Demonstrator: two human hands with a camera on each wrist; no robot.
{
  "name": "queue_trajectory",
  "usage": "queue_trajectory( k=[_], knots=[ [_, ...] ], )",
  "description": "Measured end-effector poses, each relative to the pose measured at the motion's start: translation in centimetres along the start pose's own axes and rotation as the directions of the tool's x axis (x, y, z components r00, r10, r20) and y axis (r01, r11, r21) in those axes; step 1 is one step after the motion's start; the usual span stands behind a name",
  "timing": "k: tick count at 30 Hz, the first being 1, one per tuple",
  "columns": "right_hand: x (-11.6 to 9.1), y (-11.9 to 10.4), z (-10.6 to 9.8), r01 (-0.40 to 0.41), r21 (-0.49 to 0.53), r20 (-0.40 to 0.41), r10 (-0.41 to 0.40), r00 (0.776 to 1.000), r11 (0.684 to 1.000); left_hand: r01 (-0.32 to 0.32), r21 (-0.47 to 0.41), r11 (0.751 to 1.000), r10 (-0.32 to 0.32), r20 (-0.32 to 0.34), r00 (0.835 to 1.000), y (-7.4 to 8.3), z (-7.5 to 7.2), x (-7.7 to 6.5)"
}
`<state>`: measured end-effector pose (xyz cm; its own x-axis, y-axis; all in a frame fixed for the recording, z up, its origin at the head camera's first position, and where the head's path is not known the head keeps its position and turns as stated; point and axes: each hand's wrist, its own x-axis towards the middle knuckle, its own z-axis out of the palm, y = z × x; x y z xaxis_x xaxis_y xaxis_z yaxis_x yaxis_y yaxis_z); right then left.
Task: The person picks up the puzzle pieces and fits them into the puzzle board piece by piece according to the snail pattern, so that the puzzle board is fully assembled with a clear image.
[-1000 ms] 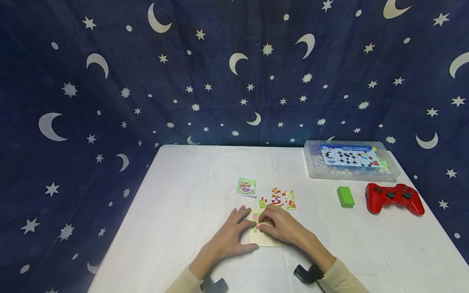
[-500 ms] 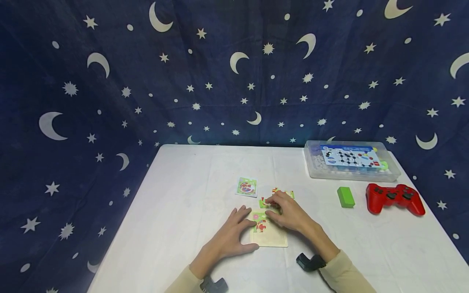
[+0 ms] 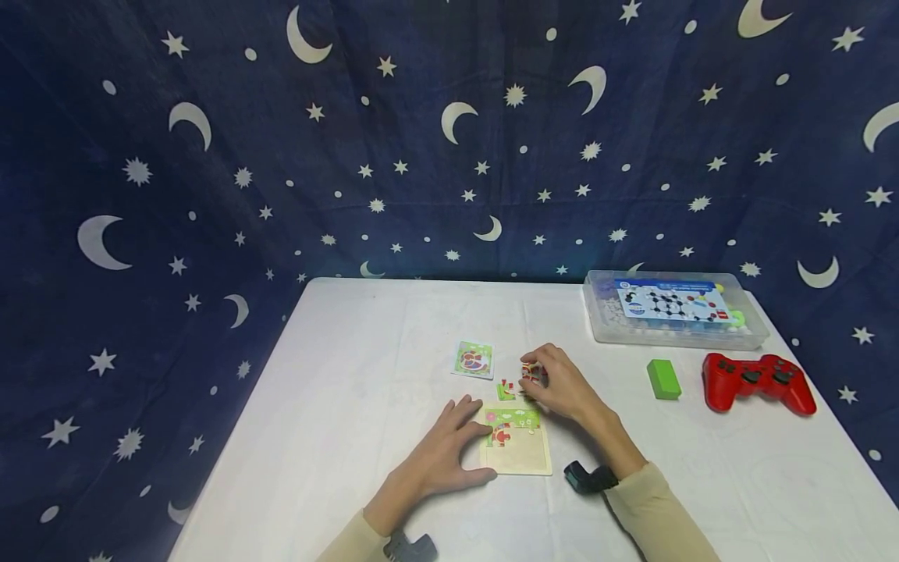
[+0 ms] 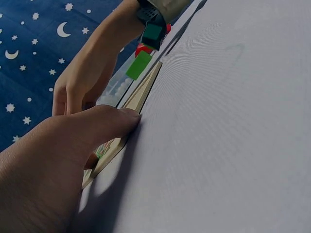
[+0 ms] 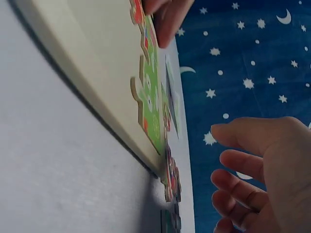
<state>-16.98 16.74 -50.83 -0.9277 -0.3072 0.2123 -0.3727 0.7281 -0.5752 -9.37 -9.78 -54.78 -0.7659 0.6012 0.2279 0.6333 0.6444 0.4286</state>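
While the left hand [image 3: 444, 449] lay at the nine o'clock side of the wooden tray [image 3: 525, 459], its fingers were spread and its thumb rested at the near edge, touching the tray without clenching it. Fitted pieces [image 3: 520, 417] filled the tray's twelve o'clock side, with a red-patterned piece [image 3: 500, 435] just below them at ten o'clock. The right hand [image 3: 563, 386] hung over the loose pieces [image 3: 505, 392], which lay beyond the tray at twelve o'clock; its thumb and fingers were parted and grasped nothing, though whether a fingertip touched a piece could not be told. A picture card [image 3: 474, 360] lay at eleven o'clock from the tray. Toward two o'clock sat a green block [image 3: 663, 379] and, farther off, a clear plastic box [image 3: 674, 332]; a red game controller [image 3: 758, 375] lay between two and three o'clock.
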Motion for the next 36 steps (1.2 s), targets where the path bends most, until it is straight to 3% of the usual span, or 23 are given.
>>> queue_trajectory(
  k=[9, 27, 36],
  knots=[
    [0.7, 0.8, 0.3, -0.118, -0.034, 0.014, 0.118, 0.993, 0.992, 0.009, -0.015, 1.000, -0.009, 0.011, 1.000, 0.0, 0.0, 0.1],
    [1.3, 1.9, 0.7, -0.179, -0.073, 0.079, 0.184, 0.980, 0.981, 0.005, 0.001, 1.000, -0.005, 0.002, 1.000, -0.1, 0.2, 0.0],
    [1.4, 1.9, 0.8, -0.163, -0.040, 0.047, 0.165, 0.985, 0.986, 0.005, 0.000, 1.000, -0.005, 0.000, 1.000, -0.1, 0.2, 0.0]
  ],
)
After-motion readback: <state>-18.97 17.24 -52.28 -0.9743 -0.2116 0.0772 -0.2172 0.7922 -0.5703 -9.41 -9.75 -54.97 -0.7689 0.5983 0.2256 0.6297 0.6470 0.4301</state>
